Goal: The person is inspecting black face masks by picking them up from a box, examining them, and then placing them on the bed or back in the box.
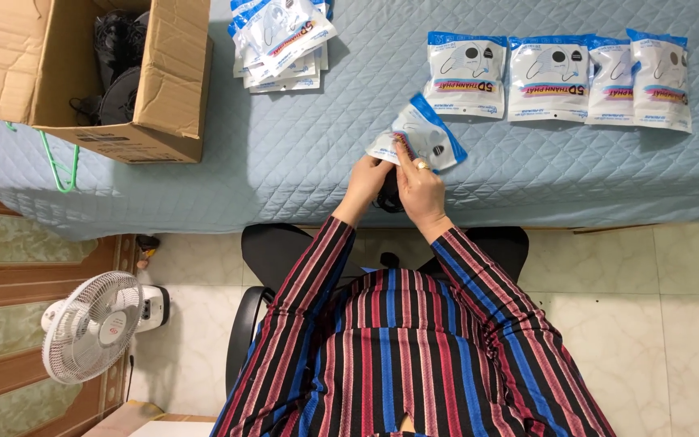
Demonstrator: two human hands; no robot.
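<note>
Both hands meet at the near edge of a blue quilted surface [285, 154]. My left hand [366, 180] and my right hand [419, 184] together grip the lower end of a white and blue plastic pouch [422, 129] that lies tilted on the quilt. A dark bunch of black masks [387, 198] sits between the two hands, mostly hidden. A ring shows on a finger of my right hand.
Several filled pouches [556, 77] lie in a row at the far right. A loose pile of pouches [281, 36] sits at the far middle. An open cardboard box [163, 89] with black masks stands at the left. A white fan [91, 328] is on the floor.
</note>
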